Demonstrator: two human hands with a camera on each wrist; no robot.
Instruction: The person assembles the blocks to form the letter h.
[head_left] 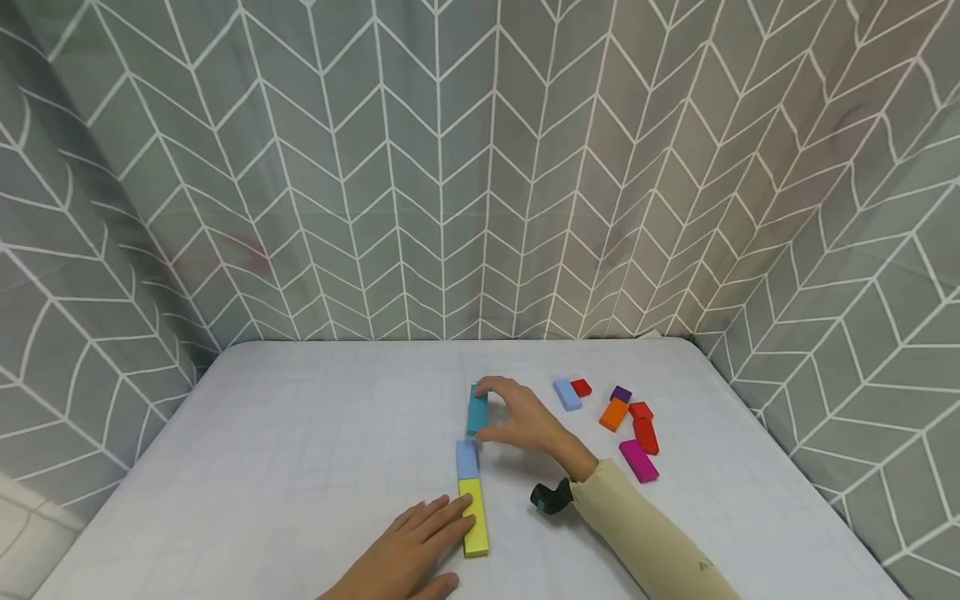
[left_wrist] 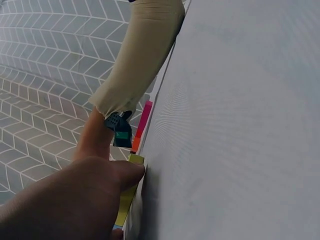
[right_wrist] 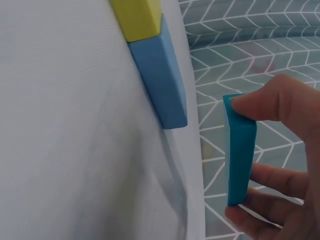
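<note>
My right hand (head_left: 522,414) pinches a teal block (right_wrist: 240,150) lengthwise, thumb on the near end and fingertips at the far end. In the right wrist view the teal block is raised off the table, apart from a light blue block (right_wrist: 160,80). That light blue block (head_left: 467,459) lies end to end with a longer yellow block (head_left: 475,518) in one line. On the left side of the yellow block rest the fingertips of my left hand (head_left: 416,546), its fingers extended. The left wrist view shows the left thumb near the end of the yellow block (left_wrist: 127,200).
At the right on the white table (head_left: 337,417) lie another light blue block (head_left: 567,394), an orange block (head_left: 614,414), a purple block (head_left: 621,393), a magenta block (head_left: 638,461) and several red blocks (head_left: 646,436). A dark device (head_left: 551,497) sits at the right wrist. Patterned curtains (head_left: 465,167) surround the table.
</note>
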